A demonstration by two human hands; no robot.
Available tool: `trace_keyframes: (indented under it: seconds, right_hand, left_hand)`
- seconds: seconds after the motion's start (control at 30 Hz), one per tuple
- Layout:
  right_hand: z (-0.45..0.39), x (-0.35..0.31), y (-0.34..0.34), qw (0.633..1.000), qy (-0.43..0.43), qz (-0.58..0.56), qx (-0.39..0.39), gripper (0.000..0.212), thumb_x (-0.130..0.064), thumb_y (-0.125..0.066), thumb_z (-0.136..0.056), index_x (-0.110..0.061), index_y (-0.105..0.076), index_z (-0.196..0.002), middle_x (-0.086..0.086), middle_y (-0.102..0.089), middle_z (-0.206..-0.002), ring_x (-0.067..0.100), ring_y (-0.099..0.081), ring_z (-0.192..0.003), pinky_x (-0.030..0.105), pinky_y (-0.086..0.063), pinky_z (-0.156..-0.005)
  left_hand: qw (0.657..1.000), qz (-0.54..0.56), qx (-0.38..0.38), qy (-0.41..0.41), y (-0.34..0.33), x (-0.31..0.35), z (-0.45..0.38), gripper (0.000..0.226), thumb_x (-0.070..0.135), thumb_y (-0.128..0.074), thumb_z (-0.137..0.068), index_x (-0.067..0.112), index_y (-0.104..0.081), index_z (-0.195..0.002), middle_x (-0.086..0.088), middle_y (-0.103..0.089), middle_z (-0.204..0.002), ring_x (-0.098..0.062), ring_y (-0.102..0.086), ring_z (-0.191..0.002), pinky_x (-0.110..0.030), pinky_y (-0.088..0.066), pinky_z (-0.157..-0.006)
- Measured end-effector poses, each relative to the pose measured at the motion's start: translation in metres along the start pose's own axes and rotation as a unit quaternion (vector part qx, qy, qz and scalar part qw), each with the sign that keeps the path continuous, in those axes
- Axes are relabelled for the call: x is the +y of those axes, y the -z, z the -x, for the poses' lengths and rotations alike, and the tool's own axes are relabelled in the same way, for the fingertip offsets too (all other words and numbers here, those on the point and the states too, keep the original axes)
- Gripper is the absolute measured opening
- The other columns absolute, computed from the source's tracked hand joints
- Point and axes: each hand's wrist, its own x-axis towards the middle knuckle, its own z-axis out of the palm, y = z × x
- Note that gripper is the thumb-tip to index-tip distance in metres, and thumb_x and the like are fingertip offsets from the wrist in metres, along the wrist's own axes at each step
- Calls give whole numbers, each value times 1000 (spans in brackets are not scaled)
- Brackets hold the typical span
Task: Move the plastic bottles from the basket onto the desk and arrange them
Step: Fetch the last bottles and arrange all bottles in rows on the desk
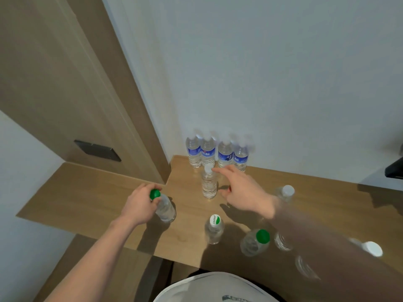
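Four blue-labelled bottles (217, 152): upright in a row at the wall, on the desk (91, 192).
Unlabelled white-capped bottle (209, 182): upright just before that row.
Right hand (242, 190): fingers spread, released, index tip near that bottle's cap.
Left hand (141, 203): grasping the green-capped bottle (164, 207) at its neck, tilted on the desk.
Other bottles: standing scattered nearer the person, one with a white-and-green cap (214, 228).
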Motion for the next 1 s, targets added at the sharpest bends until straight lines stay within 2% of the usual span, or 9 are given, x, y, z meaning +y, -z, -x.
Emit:
trace_keyframes:
  seconds: [0.07,0.13,0.23,0.33,0.47,0.6,0.8,0.9,1.0]
  right_hand:
    - [-19,-3,0,999,2,33,-3,75,-29,-67,-103,-39,-28,-167,-7,-34,-164,19,-67,-111,41,-51,-107]
    - [-40,-5,-4,997,3,74,-12,76,-30,-67,-104,-37,-27,-168,-4,-31,-169,25,-64,-127,44,-52,-108]
    - [-61,-7,-12,995,-7,91,-37,65,-32,-69,-103,-33,-41,-162,-3,-40,-165,29,-58,-137,44,-50,-110]
    - [-69,1,-14,996,-21,83,9,40,-28,-74,-100,-24,-60,-137,2,-61,-138,30,-65,-119,41,-51,-96]
    - [-64,13,-5,994,-22,104,11,18,-20,-72,-97,-17,-60,-110,5,-69,-112,31,-65,-103,41,-50,-83]
    - [-48,29,1,993,-52,100,19,24,-17,-72,-92,-19,-66,-116,5,-71,-116,30,-67,-106,35,-47,-82]
    - [3,50,4,990,-105,97,15,24,-19,-78,-87,-25,-70,-109,-6,-61,-101,21,-60,-91,31,-42,-78]
    - [28,59,5,986,-132,97,28,27,-18,-77,-88,-25,-73,-114,-3,-67,-107,23,-65,-97,33,-47,-82]
    - [55,64,5,984,-163,65,33,30,-18,-80,-90,-24,-75,-119,-1,-73,-114,16,-67,-92,33,-54,-87]
  left_hand:
    - [1000,19,0,-14,-1,-3,-3,28,28,-71,-96,31,-65,-123,8,-60,-123,-15,-59,-109,-39,-53,-98]
    - [999,33,0,-25,0,-6,-7,25,27,-72,-95,32,-65,-118,10,-59,-119,-14,-58,-106,-37,-52,-95]
    - [998,47,-6,-38,1,-10,-14,22,27,-74,-94,34,-65,-113,10,-59,-112,-16,-60,-103,-36,-50,-92]
    - [998,53,-4,-42,1,-9,-20,22,26,-74,-94,32,-66,-114,8,-58,-105,-18,-58,-101,-34,-46,-89]
    - [997,54,-2,-57,-3,-6,-23,23,27,-74,-94,30,-67,-115,8,-55,-102,-16,-56,-97,-31,-42,-86]
    - [996,61,1,-66,-5,-3,-25,23,28,-75,-93,29,-67,-114,6,-55,-104,-16,-56,-95,-33,-43,-86]
    - [995,62,11,-73,-7,-2,-27,24,28,-75,-93,28,-67,-115,4,-55,-103,-19,-58,-95,-35,-45,-85]
    - [995,57,6,-82,-7,0,-30,24,29,-77,-91,27,-68,-113,2,-57,-102,-23,-61,-93,-36,-48,-84]
    - [995,49,3,-88,-9,5,-31,24,29,-77,-91,26,-68,-113,2,-57,-101,-21,-59,-91,-35,-45,-81]
